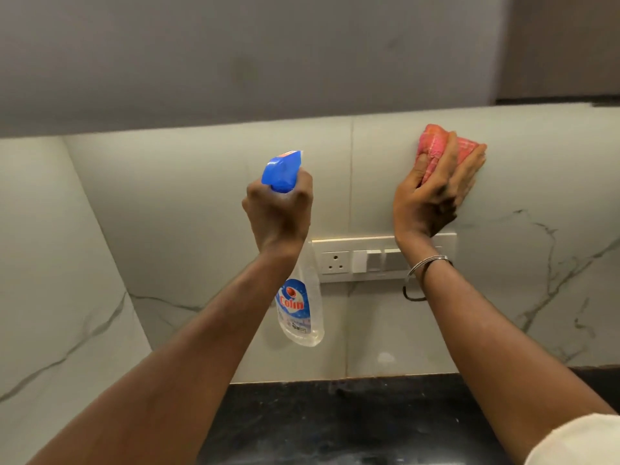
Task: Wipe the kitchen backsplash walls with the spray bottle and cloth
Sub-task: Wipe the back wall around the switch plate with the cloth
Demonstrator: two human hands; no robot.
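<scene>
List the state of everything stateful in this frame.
spray bottle: lifted, gripped at the neck by left hand
cloth: bunched, pressed to backsplash by right hand
socket panel: nothing plugged in, partly hidden

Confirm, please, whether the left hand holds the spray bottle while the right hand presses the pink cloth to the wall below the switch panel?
In the head view the right hand presses the pink cloth to the wall above the switch panel, not below. The left hand does hold the spray bottle.
</scene>
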